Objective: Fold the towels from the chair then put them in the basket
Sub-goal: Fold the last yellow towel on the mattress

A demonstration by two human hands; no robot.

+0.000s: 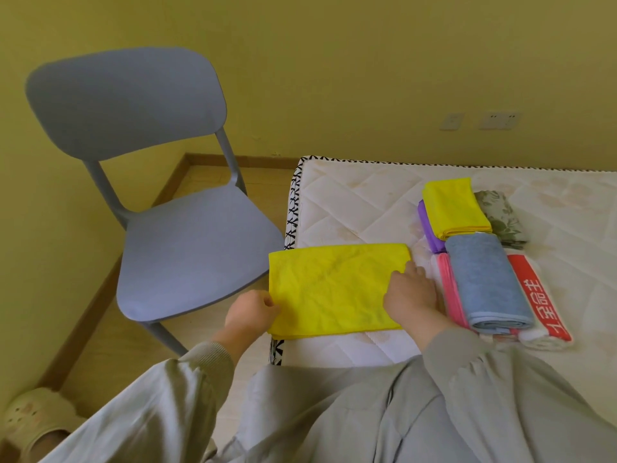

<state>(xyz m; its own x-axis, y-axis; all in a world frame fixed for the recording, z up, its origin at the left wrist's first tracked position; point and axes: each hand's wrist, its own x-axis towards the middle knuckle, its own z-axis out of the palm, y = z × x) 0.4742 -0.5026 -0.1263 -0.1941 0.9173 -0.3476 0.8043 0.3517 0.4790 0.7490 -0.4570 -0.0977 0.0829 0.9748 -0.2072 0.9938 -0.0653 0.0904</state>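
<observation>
A yellow towel (327,289), folded into a long rectangle, lies on the near left corner of the white mattress (360,208). My left hand (250,312) pinches its left edge. My right hand (409,292) rests flat on its right end, fingers pointing left. To the right sit folded towels: a yellow one (454,208) on a purple one (427,228), a blue one (487,282), a pink one (449,289) and a red and white one (541,299). The grey-blue chair (187,248) on the left has a bare seat. No basket is in view.
A folded floral cloth (500,212) lies behind the yellow stack. The chair stands on a wooden floor close to the mattress corner. A beige slipper (30,419) is at the bottom left. Yellow walls with sockets (499,120) close the back.
</observation>
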